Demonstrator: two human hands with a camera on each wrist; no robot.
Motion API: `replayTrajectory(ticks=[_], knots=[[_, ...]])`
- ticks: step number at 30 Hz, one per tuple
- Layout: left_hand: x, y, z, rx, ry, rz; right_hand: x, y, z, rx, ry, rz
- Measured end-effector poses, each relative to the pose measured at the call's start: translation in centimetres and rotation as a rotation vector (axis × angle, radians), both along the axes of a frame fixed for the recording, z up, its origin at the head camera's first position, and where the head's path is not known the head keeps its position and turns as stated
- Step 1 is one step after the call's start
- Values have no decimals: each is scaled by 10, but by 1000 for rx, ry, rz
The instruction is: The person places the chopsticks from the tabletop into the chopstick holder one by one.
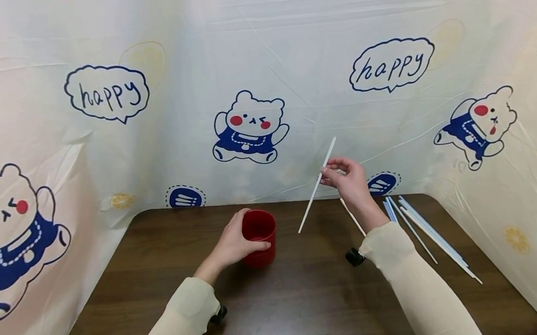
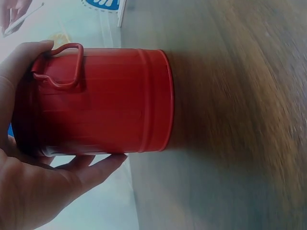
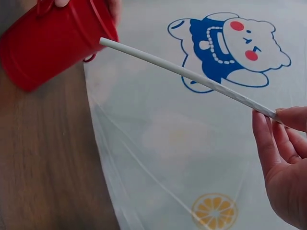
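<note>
My left hand (image 1: 237,239) grips a red metal pail (image 1: 266,249) from its left side, thumb across the front and fingers behind. A small wire handle (image 2: 76,64) shows on the pail's side in the left wrist view. The pail is upright on the table, its open top facing up. To the right, my right hand (image 1: 347,179) is raised above the table's back part and pinches a thin white stick (image 1: 316,186) between thumb and fingertips. The stick slants, its lower end pointing down toward the pail. In the right wrist view that end (image 3: 103,41) overlaps the pail's rim.
Several blue and white sticks (image 1: 437,235) lie on the right side of the dark wooden table (image 1: 280,314). One white stick (image 1: 352,216) lies apart from them, partly hidden behind my right wrist. A printed cloth (image 1: 316,53) hangs behind and at both sides of the table.
</note>
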State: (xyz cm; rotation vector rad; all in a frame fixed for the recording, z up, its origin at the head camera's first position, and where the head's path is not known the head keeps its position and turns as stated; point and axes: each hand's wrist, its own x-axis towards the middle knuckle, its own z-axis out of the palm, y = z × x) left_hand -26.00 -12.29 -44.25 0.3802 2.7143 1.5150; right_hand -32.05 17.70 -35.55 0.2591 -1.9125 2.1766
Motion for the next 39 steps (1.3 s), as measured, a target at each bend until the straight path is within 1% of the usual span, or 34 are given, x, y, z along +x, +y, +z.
replayTrajectory(ticks=[3,10,17,21,26,33,39], knots=[[0,5,0,9,11,-10,0,-3,5,-16,27,5],[-1,19,0,15,-2,-26,2,-12,12,-33,76,2],[-1,30,0,17,-10,-16,2,-18,15,-28,92,11],[-1,36,-1,19,-3,-32,4,-19,14,-5,88,27],[1,45,0,21,4,-57,6,-19,11,42,81,22],[1,50,1,18,-19,-67,7,-22,7,62,72,27],[1,55,-2,19,-3,-68,6,-23,2,76,65,32]])
